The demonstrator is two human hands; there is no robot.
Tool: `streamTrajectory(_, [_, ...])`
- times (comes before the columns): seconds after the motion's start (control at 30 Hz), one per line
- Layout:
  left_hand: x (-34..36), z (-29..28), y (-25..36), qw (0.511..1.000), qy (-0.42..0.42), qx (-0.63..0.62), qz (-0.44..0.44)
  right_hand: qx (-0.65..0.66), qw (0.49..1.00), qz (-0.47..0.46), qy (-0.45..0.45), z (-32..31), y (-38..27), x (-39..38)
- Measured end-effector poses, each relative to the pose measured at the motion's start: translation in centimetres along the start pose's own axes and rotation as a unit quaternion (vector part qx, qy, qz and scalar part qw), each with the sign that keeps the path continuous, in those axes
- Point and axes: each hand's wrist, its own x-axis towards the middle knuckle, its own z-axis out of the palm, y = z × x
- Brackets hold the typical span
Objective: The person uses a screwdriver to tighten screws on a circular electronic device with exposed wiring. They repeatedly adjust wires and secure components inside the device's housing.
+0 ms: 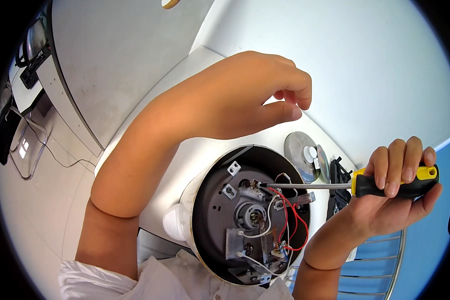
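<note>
My right hand [392, 185] is wrapped round the yellow and black handle of a screwdriver [315, 186]. Its long shaft lies nearly level, and the tip meets a small fitting inside an open round appliance body [189, 202]. Within that dark metal shell are red wires [296, 220], white wires, small metal brackets and a central round part [252, 216]. My left hand [257, 95] hangs over the table beyond the shell, fingers curled and thumb against the fingertips. Anything small pinched there is hidden. A white plastic side grip [174, 221] sticks out from the shell's left.
Beyond the shell, a round grey metal plate [297, 152] lies on the white table [210, 150]. Black plastic parts [339, 177] sit near its right edge. A grey panel [120, 55] rises at the left, a white wall behind. Metal bars [375, 257] stand at lower right.
</note>
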Motion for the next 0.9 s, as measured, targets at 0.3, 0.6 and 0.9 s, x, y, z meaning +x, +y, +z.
streamTrajectory(0.3, [0.0, 0.0, -0.4, 0.999, 0.003, 0.035, -0.001, -0.002, 1.0, 0.024, -0.007, 0.4, 0.1, 0.1])
streamTrajectory(0.6, [0.0, 0.1, -0.4, 0.999, -0.003, 0.044, -0.004, -0.004, 1.0, 0.023, -0.015, 0.8, 0.2, 0.1])
streamTrajectory(0.9, [0.0, 0.1, -0.4, 0.999, -0.003, 0.047, -0.008, -0.057, 0.983, 0.101, -0.143, 2.1, 1.3, 3.1])
